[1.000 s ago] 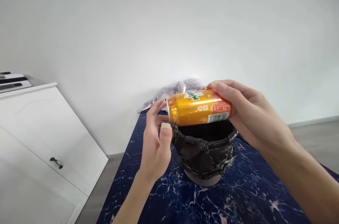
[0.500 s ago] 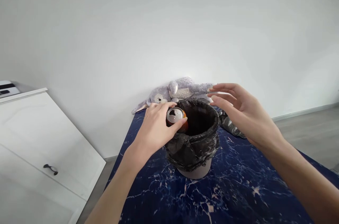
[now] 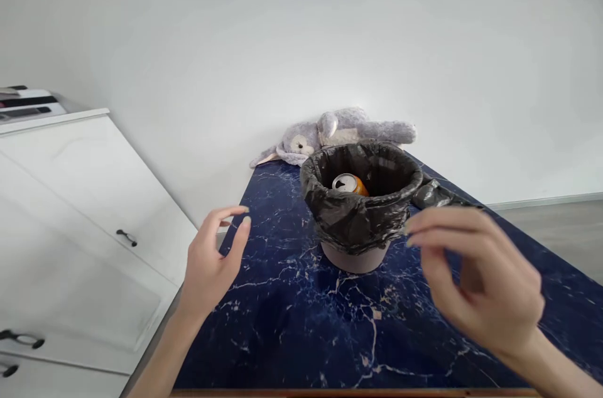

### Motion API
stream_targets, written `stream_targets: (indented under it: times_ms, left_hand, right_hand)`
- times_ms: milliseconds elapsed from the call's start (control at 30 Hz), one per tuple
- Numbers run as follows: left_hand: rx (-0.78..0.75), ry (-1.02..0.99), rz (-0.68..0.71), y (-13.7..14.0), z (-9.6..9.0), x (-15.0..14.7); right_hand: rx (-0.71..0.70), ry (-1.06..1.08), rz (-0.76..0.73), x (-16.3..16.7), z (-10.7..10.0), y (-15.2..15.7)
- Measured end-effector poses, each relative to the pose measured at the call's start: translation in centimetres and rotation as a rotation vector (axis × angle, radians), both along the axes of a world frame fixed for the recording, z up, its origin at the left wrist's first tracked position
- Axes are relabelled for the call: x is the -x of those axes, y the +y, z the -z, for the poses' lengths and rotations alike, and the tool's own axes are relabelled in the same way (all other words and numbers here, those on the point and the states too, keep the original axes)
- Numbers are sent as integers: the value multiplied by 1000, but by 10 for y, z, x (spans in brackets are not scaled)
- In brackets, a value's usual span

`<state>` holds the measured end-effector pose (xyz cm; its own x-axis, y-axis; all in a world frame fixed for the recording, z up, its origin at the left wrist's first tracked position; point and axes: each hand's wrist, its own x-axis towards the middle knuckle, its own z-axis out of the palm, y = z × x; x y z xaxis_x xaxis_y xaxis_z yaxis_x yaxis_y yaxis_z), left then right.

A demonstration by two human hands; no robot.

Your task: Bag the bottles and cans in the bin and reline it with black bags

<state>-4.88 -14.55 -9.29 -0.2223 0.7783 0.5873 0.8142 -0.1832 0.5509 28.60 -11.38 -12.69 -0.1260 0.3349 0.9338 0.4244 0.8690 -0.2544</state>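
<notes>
An opened drink can [image 3: 346, 183] with a silver top and orange side leans inside a small bin [image 3: 354, 258]. A black bin bag [image 3: 358, 217] lines the bin and is folded over its rim. My left hand [image 3: 214, 260] is in the air left of the bin, open, thumb and fingers apart, holding nothing. My right hand [image 3: 478, 279] hovers just right of the bin, its fingers stretched toward the bag and slightly curved. Nothing shows in it, and its thumb tip is partly hidden behind the fingers.
A grey plush rabbit [image 3: 348, 129] lies behind the bin against the white wall [image 3: 301, 27]. More black plastic [image 3: 438, 194] lies right of the bin on the blue marbled table [image 3: 301, 335]. At left stands a white cabinet [image 3: 94, 197] with dark handles.
My left hand has let go of the can and drawn back to the left. The can now sits lower in the bin. My right hand has moved down and back from the bin's rim.
</notes>
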Motion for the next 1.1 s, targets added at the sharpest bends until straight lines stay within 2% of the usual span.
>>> stream_targets:
  times_ms: [67,200,367,467,667,767,867,933,967,1033,1100]
  left_hand:
    - [81,-57,-42,-19,17,22]
    - [183,-128,-43,-53,35,59]
    - [171,-126,-97,-84,42,100]
    - [148,-184,-152,-99,55,121]
    - [179,-291,-134,-119,96,141]
    - [239,-317,-105,-121,104,144]
    - [206,-420,-137,-120,115,151]
    - [155,-529,-219,-119,135,164]
    - [135,-578,-281,-118,151,172]
    - [80,-674,-455,-117,193,191]
    - [98,-719,-616,-118,242,206]
  right_hand:
    - [-12,-144,-138,13,13,-12]
    - [134,-324,-286,47,41,-22]
    - [368,-450,-395,106,74,-21]
    - [493,-513,-448,148,89,-20]
    - [637,-541,-619,225,120,-17]
    - [711,-535,-649,249,133,-12]
    - [733,-542,-656,264,138,-3]
    - [715,-554,-661,274,137,5]
    - [703,-561,-663,280,137,9]
    - [685,-581,-665,296,135,15]
    - [678,-602,-665,315,133,21]
